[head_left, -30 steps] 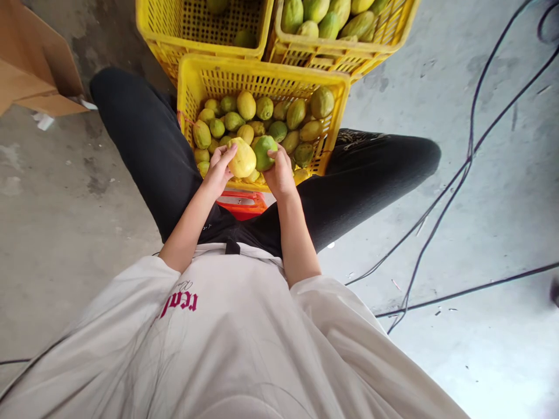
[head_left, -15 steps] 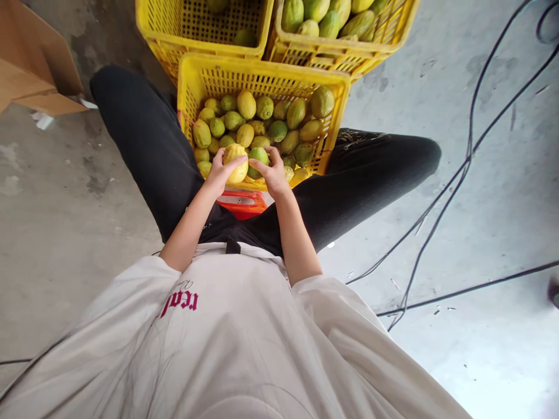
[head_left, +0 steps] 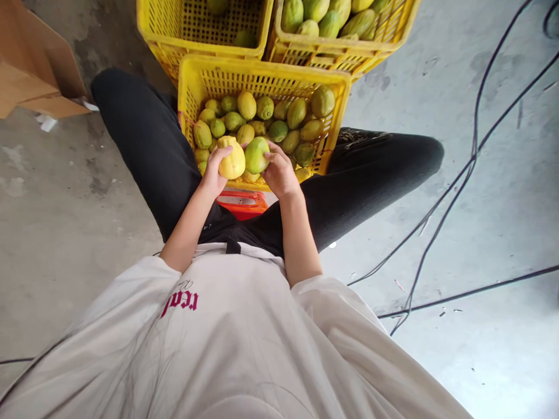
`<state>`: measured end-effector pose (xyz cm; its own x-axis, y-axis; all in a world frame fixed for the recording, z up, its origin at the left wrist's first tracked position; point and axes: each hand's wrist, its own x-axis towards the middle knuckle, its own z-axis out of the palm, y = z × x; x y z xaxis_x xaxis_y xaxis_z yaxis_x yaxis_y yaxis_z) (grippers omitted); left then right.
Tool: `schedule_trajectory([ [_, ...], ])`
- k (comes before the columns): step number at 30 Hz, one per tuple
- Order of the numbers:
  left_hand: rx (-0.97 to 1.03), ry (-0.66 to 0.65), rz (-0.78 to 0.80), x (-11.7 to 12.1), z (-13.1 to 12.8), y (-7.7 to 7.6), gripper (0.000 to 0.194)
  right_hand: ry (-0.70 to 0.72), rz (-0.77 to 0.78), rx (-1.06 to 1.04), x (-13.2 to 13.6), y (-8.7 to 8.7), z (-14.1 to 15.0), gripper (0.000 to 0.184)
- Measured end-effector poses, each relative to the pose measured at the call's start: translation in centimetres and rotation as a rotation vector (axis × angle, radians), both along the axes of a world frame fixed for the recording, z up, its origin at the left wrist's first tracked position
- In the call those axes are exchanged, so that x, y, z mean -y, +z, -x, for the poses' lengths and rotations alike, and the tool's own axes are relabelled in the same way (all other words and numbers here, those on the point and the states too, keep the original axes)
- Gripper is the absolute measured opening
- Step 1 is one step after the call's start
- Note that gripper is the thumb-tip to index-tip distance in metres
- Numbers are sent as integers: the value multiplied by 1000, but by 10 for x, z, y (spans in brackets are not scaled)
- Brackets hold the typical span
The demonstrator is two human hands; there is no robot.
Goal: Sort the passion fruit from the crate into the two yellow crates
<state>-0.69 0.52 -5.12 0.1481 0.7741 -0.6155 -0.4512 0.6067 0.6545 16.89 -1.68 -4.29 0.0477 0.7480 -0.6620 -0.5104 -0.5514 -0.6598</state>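
My left hand (head_left: pixel 215 171) is closed around a yellow papaya (head_left: pixel 232 158) with a ridged end. Beside it, my right hand (head_left: pixel 280 169) grips a smooth green papaya (head_left: pixel 257 155) from its right side. Both fruits are held close together above the near side of a yellow plastic crate (head_left: pixel 271 67). Inside that crate lie several green and yellow papayas (head_left: pixel 278 131), partly hidden by my hands and the held fruits.
Behind stand a second yellow crate (head_left: pixel 201 51) with a few fruits and a third crate (head_left: pixel 340 45) holding larger papayas. A red plastic object (head_left: pixel 242 205) shows between my legs. A cardboard box (head_left: pixel 39 64) is at left; black cables (head_left: pixel 474 152) cross the floor at right.
Both papayas have been turned and lifted slightly. The green one now shows more of its side, and my right hand has shifted to its right edge.
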Motion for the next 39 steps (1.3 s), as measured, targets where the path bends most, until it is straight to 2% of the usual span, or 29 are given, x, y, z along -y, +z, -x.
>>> schedule_trajectory([
  [4,-74,-56,-35,2,-1,2,6,26,6,-79,3,-1,6,48],
  [9,-195,-58,-67,2,0,-18,45,-5,1,-80,7,-22,8,57],
  [12,-219,-65,-67,1,3,-27,51,1,-25,-22,8,-37,3,65],
  [14,-244,-83,-67,2,4,-28,52,8,-41,6,8,-44,1,69],
  [18,-259,-104,-79,6,1,-21,45,-39,-49,44,6,-45,3,69],
  [24,-261,-117,-25,6,-2,-9,38,36,-76,126,6,-38,0,71],
  [27,-210,-137,-21,7,-1,-6,33,24,-62,131,6,-40,0,74],
  [33,-137,-118,-5,7,-1,-10,34,-72,-41,56,5,-48,7,71],
  [37,-102,-53,55,0,0,-15,10,-71,-17,33,5,-48,1,57],
  [39,-115,-29,71,-2,0,-15,6,-35,-10,51,5,-47,-5,53],
])
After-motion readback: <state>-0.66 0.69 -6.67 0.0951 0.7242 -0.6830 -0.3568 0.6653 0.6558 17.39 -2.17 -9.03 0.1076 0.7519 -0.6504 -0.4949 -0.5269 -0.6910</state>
